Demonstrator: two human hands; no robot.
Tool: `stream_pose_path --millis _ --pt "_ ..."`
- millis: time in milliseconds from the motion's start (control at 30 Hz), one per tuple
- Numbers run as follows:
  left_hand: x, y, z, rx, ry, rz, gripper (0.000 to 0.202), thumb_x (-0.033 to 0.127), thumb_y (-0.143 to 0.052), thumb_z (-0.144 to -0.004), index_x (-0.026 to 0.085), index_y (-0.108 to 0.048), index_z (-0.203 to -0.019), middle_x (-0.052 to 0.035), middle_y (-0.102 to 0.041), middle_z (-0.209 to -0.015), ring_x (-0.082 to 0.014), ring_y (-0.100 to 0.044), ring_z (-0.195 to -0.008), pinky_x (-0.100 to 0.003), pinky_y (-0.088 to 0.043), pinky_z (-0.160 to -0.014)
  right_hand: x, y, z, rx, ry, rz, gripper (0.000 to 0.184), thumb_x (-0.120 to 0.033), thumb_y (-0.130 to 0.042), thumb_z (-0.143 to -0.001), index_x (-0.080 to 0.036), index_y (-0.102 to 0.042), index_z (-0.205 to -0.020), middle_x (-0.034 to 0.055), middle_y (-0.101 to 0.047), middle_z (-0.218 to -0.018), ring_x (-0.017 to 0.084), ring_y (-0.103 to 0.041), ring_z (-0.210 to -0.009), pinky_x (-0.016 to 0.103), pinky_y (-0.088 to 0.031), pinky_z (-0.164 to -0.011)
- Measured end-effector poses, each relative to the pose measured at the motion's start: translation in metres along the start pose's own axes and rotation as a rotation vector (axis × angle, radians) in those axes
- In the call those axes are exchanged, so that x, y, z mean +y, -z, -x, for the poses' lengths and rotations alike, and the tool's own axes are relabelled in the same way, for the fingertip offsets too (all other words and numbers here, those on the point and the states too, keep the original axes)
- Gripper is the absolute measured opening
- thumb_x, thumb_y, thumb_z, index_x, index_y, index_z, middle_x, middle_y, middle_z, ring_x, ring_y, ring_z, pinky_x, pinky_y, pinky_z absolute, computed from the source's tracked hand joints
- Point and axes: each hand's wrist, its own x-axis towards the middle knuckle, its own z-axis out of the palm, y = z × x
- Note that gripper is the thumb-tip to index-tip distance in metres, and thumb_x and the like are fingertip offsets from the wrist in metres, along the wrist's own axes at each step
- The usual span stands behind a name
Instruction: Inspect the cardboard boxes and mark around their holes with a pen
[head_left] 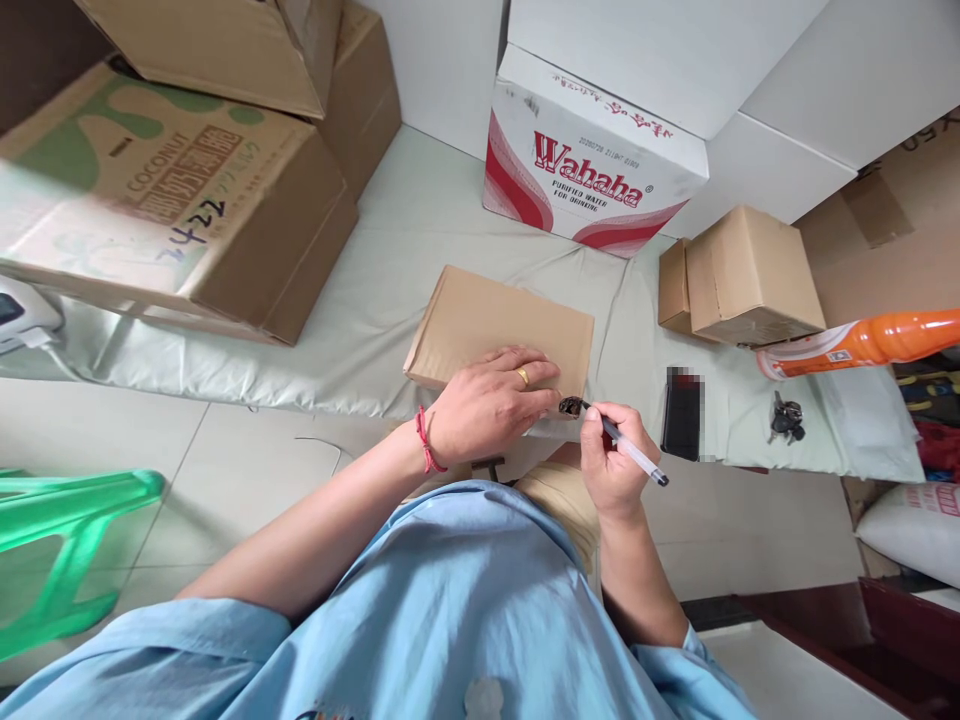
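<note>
A small brown cardboard box (501, 315) lies on the pale green tablecloth right in front of me. My left hand (499, 398) rests flat on its near side, fingers stretched out over the cardboard. Between the thumb and fingers of my right hand (619, 460) is a pen (636, 460) with a clear barrel and a black end. The pen's tip points at a dark patch (570, 406) at the box's near right corner. Whether that patch is ink or a hole, I cannot tell.
A coconut carton (150, 200) stands at left, a Wahaha water carton (592, 160) at the back. Rightward are smaller boxes (750, 270), a black phone (681, 415), keys (786, 418) and an orange bottle (870, 340). A green stool (75, 520) stands on the floor at left.
</note>
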Motion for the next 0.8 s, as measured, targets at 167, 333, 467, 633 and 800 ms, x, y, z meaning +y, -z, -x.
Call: stream_pose_path --millis 167,333,467,633,800 --pt "0.0001 -0.0003 -0.0001 0.006 0.004 -0.003 0.02 0.023 -0.06 -0.108 0.023 -0.08 -0.111 -0.0053 -0.079 -0.134 -0.0274 -0.07 -0.129 -0.04 -0.055 -0.107 -0.0049 -0.0042 -0.0004 -0.033 0.194 0.015 0.006 -0.025 -0.063 -0.106 -0.024 -0.068 -0.104 0.0012 -0.074 -0.076 0.015 -0.069 -0.063 0.027 -0.054 -0.063" --pt "-0.0002 -0.0014 0.0003 0.011 -0.001 -0.007 0.019 0.024 -0.061 -0.108 0.023 -0.08 -0.111 -0.0056 -0.079 -0.133 -0.0272 -0.069 -0.129 -0.04 -0.055 -0.106 -0.0066 -0.0058 -0.0012 0.045 0.236 0.005 0.006 -0.02 -0.065 -0.104 -0.024 -0.067 -0.108 0.0006 -0.074 -0.078 0.015 -0.068 -0.061 0.026 -0.053 -0.06" --pt "0.0002 -0.0018 0.0001 0.027 -0.003 -0.014 0.019 0.023 -0.061 -0.108 0.023 -0.08 -0.111 -0.0046 -0.08 -0.132 -0.0273 -0.07 -0.128 -0.04 -0.055 -0.104 -0.0067 -0.0083 0.0002 0.067 0.22 0.02 0.005 -0.02 -0.064 -0.105 -0.023 -0.067 -0.107 -0.0002 -0.072 -0.077 0.014 -0.068 -0.061 0.025 -0.054 -0.06" --pt "0.0002 -0.0017 0.0006 0.038 -0.007 -0.017 0.019 0.023 -0.062 -0.108 0.024 -0.08 -0.111 -0.0039 -0.08 -0.131 -0.0269 -0.071 -0.127 -0.039 -0.055 -0.105 -0.0071 -0.0098 0.0035 0.049 0.203 -0.003 0.005 -0.023 -0.063 -0.107 -0.022 -0.067 -0.108 0.0007 -0.074 -0.078 0.014 -0.069 -0.061 0.025 -0.055 -0.06" --pt "0.0 -0.0018 0.0006 0.037 -0.005 -0.02 0.019 0.023 -0.062 -0.108 0.023 -0.08 -0.11 -0.0045 -0.08 -0.131 -0.0273 -0.071 -0.127 -0.04 -0.056 -0.105 -0.0056 -0.0106 0.0041 0.093 0.14 -0.003 0.004 -0.023 -0.063 -0.106 -0.022 -0.068 -0.105 0.0008 -0.075 -0.079 0.013 -0.069 -0.061 0.024 -0.055 -0.06"
